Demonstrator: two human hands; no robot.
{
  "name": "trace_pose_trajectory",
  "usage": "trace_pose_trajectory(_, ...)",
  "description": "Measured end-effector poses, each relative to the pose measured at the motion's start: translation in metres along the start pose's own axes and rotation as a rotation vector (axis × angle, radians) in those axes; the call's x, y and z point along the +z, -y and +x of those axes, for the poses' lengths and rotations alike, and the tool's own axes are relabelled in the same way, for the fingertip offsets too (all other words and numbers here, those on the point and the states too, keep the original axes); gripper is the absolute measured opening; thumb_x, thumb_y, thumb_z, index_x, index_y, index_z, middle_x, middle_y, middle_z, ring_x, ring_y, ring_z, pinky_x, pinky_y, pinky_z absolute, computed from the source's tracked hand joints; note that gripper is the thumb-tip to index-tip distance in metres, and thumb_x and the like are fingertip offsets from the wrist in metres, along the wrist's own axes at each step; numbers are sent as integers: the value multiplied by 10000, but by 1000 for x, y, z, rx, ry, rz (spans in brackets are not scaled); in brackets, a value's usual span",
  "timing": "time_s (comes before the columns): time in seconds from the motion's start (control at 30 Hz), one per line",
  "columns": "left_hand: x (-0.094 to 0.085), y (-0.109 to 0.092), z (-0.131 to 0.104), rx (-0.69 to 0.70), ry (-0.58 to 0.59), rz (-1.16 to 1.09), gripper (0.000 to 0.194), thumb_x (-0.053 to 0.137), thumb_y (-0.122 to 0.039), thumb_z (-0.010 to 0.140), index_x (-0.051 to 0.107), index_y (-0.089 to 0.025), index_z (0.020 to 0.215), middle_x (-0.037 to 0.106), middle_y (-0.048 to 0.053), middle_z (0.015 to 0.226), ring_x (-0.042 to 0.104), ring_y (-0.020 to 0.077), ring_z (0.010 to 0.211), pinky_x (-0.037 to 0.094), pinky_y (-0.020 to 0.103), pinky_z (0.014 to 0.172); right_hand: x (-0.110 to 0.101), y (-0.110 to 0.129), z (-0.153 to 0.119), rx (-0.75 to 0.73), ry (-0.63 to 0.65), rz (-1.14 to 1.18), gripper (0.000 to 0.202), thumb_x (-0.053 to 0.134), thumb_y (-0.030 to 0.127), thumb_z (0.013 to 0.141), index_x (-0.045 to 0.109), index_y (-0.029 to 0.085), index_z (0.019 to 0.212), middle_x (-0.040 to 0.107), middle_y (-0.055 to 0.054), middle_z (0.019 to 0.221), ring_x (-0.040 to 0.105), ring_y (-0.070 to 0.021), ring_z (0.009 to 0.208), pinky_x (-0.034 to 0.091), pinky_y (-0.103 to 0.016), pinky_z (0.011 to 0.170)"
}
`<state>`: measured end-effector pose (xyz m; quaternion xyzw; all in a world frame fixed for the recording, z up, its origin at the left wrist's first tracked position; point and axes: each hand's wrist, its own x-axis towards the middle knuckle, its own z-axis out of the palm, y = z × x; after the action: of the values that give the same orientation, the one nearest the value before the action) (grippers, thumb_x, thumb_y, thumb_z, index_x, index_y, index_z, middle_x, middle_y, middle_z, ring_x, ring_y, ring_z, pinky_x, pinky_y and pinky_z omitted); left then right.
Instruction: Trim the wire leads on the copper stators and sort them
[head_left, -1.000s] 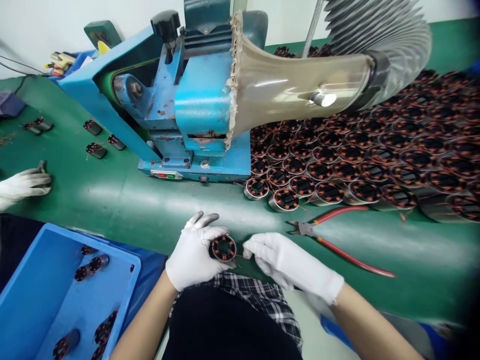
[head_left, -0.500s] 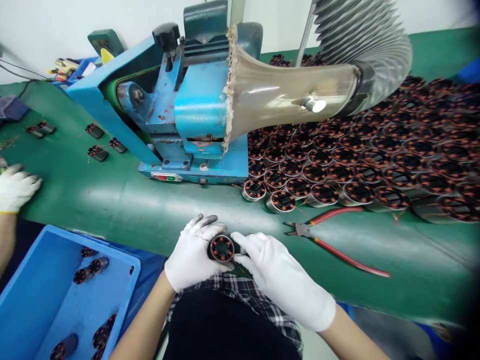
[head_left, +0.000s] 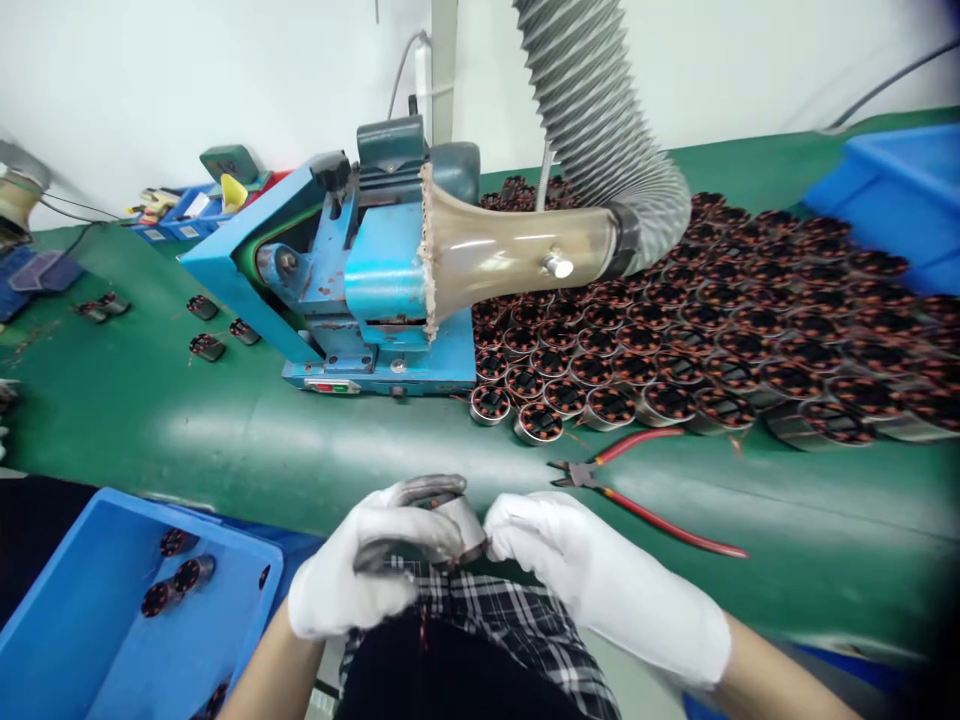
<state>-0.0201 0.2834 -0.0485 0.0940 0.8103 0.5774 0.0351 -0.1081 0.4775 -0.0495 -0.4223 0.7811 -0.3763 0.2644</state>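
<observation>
My left hand (head_left: 382, 560), in a white glove with grey-stained fingertips, is closed around a motor stator (head_left: 466, 525). This stator is a silver metal ring with copper windings, tilted onto its side so that its smooth outer wall shows. My right hand (head_left: 536, 540), also gloved in white, has its fingers pinched together at the stator's right end. What lies between those fingertips is hidden. Red-handled cutting pliers (head_left: 581, 475) lie with their jaws apart on the green bench, right of my hands. A loose copper-coloured strand (head_left: 424, 625) shows below my left hand.
A blue belt machine (head_left: 390, 270) with a clear suction funnel (head_left: 510, 240) and grey hose stands behind my hands. Rows of stators (head_left: 675, 400) fill the bench to the right. A blue bin (head_left: 97, 600) holding several stators is at lower left.
The stator has turned from facing up to lying tilted on its side in my left hand. My right fingers have drawn together at its end. The camera view has shifted.
</observation>
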Motion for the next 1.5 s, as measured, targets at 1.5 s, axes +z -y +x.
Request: trace_pose_trajectory(1.5,27,37,0,170,-162,665,423,473,-7,702,482,-209,1074,558,73,1034,447,236,1131,407,400,920,23,-37,22,291,313,597,239,371,353,803,445,186,649,201,104,406,187,-75,343,228,-210,354)
